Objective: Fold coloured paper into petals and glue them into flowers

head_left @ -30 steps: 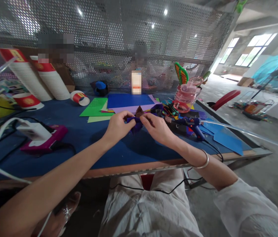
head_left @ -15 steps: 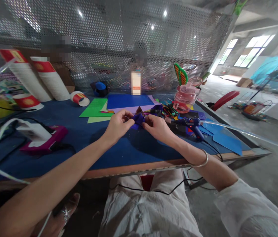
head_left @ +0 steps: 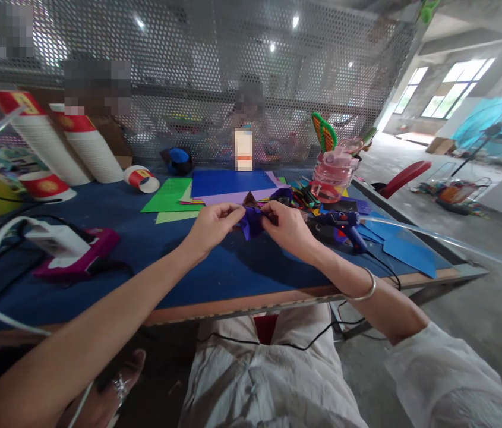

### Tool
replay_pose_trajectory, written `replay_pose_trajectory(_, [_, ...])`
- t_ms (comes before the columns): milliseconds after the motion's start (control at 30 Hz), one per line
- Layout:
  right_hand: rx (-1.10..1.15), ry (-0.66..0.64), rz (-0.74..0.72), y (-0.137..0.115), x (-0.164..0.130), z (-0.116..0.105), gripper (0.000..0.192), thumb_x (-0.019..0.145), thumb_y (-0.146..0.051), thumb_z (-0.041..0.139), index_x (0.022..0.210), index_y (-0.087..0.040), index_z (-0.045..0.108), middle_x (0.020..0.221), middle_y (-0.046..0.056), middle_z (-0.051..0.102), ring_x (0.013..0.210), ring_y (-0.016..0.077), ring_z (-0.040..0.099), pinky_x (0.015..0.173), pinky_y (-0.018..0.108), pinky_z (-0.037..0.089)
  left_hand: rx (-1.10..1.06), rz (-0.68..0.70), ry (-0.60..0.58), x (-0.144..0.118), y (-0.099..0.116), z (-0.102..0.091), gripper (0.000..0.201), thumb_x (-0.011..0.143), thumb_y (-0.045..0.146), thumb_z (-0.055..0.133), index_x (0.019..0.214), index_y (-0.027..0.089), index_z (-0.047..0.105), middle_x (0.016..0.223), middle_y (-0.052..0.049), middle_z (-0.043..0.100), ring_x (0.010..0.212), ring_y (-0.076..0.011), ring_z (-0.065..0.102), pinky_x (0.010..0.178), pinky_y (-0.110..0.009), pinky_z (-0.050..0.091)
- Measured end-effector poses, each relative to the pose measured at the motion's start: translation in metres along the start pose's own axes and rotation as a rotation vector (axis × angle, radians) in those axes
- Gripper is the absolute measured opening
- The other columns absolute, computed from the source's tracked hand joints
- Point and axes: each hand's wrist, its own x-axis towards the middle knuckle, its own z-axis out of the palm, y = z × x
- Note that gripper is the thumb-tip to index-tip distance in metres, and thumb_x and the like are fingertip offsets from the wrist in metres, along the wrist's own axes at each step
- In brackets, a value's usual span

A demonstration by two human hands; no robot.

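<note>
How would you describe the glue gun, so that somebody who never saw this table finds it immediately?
Start at the blue table and go to its right side, just past the right hand. The glue gun lies there on blue paper sheets. Unlike the flat papers around it, it is pistol-shaped, dark blue, with a black cord.

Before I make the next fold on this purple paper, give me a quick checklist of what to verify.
1. Both hands on the piece: ok. The left hand and right hand each pinch the purple paper piece from opposite sides.
2. Piece clear of the table: ok. It is held just above the blue table.
3. Glue gun position: ok. The blue glue gun lies to the right, apart from the right hand.
4. Glue gun cord: not ok. Its black cord runs beside the right forearm.
5. Fold lines aligned: cannot tell. The piece is too small and partly hidden by fingers.
</note>
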Motion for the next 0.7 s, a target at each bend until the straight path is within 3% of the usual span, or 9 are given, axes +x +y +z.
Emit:
replay_pose_trajectory(233, [-0.023, 0.018, 0.021, 0.0, 0.001, -0.003, 0.01, 0.088, -0.016, 0.061, 0.095, -0.019, 0.068, 0.078, 0.001, 0.071, 0.069, 0.014, 0.062, 0.07, 0.025, 0.042, 0.106, -0.006, -0.025, 0.005, -0.006, -0.004, 0.034, 0.06, 0.043, 0.088, 0.077, 0.016, 0.076, 0.076, -0.004, 0.075, 0.068, -0.0177, 0.068, 0.071, -0.034, 0.06])
replay_pose_trajectory(533, [-0.006, -0.007, 0.038, -0.003, -0.004, 0.0, 0.003, 0.085, -0.017, 0.062, 0.088, -0.019, 0.063, 0.075, 0.0, 0.068, 0.067, 0.0141, 0.06, 0.068, 0.026, 0.04, 0.428, 0.057, -0.069, 0.005, -0.01, -0.01, 0.028, 0.074, 0.047, 0.073, 0.07, 0.019, 0.073, 0.062, -0.002, 0.071, 0.058, -0.0189, 0.067, 0.057, -0.028, 0.053])
replay_pose_trajectory(700, [-0.018, 0.006, 0.04, -0.004, -0.004, -0.001, 0.002, 0.085, -0.018, 0.061, 0.085, -0.02, 0.061, 0.069, -0.002, 0.063, 0.063, 0.0133, 0.056, 0.066, 0.026, 0.038, 0.343, 0.045, -0.125, 0.006, -0.012, -0.011, 0.032, 0.07, 0.05, 0.075, 0.074, 0.019, 0.072, 0.067, -0.002, 0.073, 0.061, -0.0196, 0.069, 0.062, -0.031, 0.057])
